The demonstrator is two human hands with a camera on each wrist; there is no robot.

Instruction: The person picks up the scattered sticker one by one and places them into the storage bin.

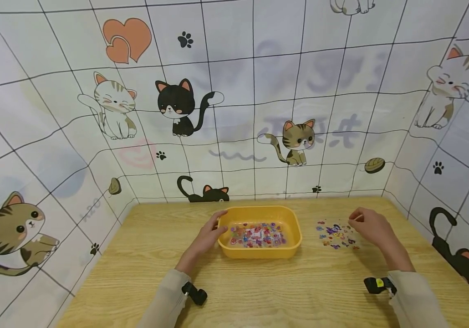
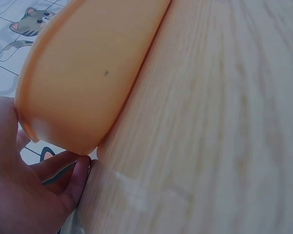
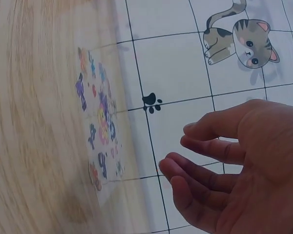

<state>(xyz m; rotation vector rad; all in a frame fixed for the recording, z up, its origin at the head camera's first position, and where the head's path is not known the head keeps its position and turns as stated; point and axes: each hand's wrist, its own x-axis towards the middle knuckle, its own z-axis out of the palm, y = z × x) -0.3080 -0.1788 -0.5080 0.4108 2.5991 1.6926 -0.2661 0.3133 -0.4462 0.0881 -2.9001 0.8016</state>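
In the head view my left hand grips the left end of a yellow plastic basin, its thumb over the rim. The left wrist view shows that hand's fingers curled close to the basin's outer wall. Many small pink, red, blue and purple pieces lie in the basin. My right hand hovers at the right edge of a clear sheet of small colourful stickers. Its thumb and forefinger come together, the other fingers loosely bent; I cannot tell whether something tiny is between the tips.
Basin and stickers lie side by side on a wood-grain tabletop. A white sheet wall with a black grid and cartoon cats stands along the back and both sides. Each wrist wears a small black camera.
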